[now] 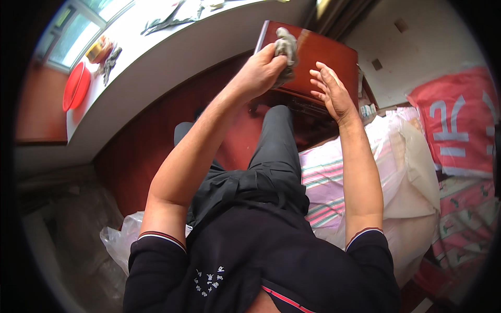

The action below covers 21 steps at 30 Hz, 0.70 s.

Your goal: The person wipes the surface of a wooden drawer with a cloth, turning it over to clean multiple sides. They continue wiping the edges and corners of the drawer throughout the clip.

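Observation:
My left hand (265,70) grips a crumpled grey cloth (287,45), which hangs out on both sides of the fist. Behind the cloth is the glossy red-brown top of a wooden cabinet (328,58); whether the cloth touches it I cannot tell. To the right, my right hand (330,90) is raised with its fingers apart and holds nothing. It appears in front of the cabinet's right part, apart from the cloth.
A white windowsill (129,51) curves along the left, bearing a red plastic basin (77,87) and a dark crumpled item (111,64). At right is a bed with a striped sheet (323,180), partly under clear plastic. A red bag (458,129) with white lettering lies beyond.

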Tool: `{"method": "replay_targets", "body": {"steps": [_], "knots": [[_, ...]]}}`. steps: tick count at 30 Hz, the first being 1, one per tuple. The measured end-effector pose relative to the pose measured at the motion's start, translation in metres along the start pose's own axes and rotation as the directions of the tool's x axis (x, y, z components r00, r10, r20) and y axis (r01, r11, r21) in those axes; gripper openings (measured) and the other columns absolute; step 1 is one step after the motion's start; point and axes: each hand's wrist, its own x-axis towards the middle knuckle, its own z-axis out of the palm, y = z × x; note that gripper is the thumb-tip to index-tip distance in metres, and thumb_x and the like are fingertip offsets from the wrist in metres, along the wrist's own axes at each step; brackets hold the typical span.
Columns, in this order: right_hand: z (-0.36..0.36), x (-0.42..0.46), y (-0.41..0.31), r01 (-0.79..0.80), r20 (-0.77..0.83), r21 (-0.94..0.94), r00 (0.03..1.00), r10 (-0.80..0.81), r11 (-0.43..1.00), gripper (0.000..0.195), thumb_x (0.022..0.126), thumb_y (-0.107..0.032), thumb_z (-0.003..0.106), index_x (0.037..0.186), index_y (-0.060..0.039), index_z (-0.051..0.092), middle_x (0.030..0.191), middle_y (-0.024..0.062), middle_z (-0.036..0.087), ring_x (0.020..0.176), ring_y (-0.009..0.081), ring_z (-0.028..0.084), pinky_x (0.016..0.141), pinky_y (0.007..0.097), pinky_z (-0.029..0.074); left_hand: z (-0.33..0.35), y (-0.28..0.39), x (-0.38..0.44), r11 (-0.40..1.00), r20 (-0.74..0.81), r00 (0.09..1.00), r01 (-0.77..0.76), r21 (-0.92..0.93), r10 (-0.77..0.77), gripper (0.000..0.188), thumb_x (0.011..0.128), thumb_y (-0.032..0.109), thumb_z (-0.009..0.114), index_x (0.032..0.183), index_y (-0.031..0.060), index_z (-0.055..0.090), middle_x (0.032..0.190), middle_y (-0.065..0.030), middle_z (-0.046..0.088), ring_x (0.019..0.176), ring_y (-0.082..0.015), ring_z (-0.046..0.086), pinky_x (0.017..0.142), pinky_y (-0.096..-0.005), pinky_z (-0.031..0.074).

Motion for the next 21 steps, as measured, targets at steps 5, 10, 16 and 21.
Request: {"method": "replay_targets", "body": {"steps": [5,10,16,21], "knots": [[-0.026,-0.031,-0.018,0.053,0.157,0.418,0.979,-0.129,0.907,0.082,0.097,-0.067,0.061,0.153,-0.0095,0.043,0.147,0.0186,0.054,0.134,0.0298,0.054,0.1,0.0419,0.049,0.064,0.034,0.031,0.943,0.153,0.985,-0.124,0.309,0.079,0.047,0.104,0.025,0.055,0.143,0.0003,0.051,0.114,-0.0167,0.071,0.107,-0.0229,0.068,0.095,-0.0357,0.054],[-0.04,-0.05,-0.007,0.058,0.172,0.513,0.97,-0.169,0.856,0.059,0.103,-0.049,0.064,0.147,-0.0143,0.049,0.134,0.0047,0.064,0.121,0.0212,0.062,0.093,0.0381,0.052,0.097,0.023,0.046,0.902,0.241,0.965,-0.196,0.385,0.107,0.052,0.104,0.024,0.056,0.148,0.0002,0.046,0.124,-0.0228,0.07,0.116,-0.0301,0.069,0.101,-0.0385,0.053],[-0.052,-0.048,0.021,0.191,-0.155,0.298,0.976,-0.15,0.935,0.062,0.096,-0.058,0.069,0.142,-0.0183,0.055,0.127,-0.0019,0.064,0.114,0.0165,0.057,0.097,0.0343,0.043,0.106,0.024,0.04,0.919,0.25,0.954,-0.241,0.311,0.165,0.046,0.106,0.014,0.055,0.151,0.0068,0.048,0.12,-0.0145,0.07,0.108,-0.0186,0.068,0.096,-0.0338,0.056],[-0.075,-0.023,0.069,0.067,-0.346,0.382,0.935,0.075,0.922,0.069,0.09,-0.069,0.069,0.135,-0.0184,0.058,0.121,-0.0011,0.061,0.108,0.0158,0.054,0.097,0.0373,0.038,0.11,0.063,0.038,0.996,0.258,0.962,-0.074,-0.053,0.085,0.043,0.108,0.018,0.055,0.15,0.0083,0.052,0.127,-0.0077,0.067,0.112,-0.0126,0.066,0.096,-0.0293,0.056]]}}
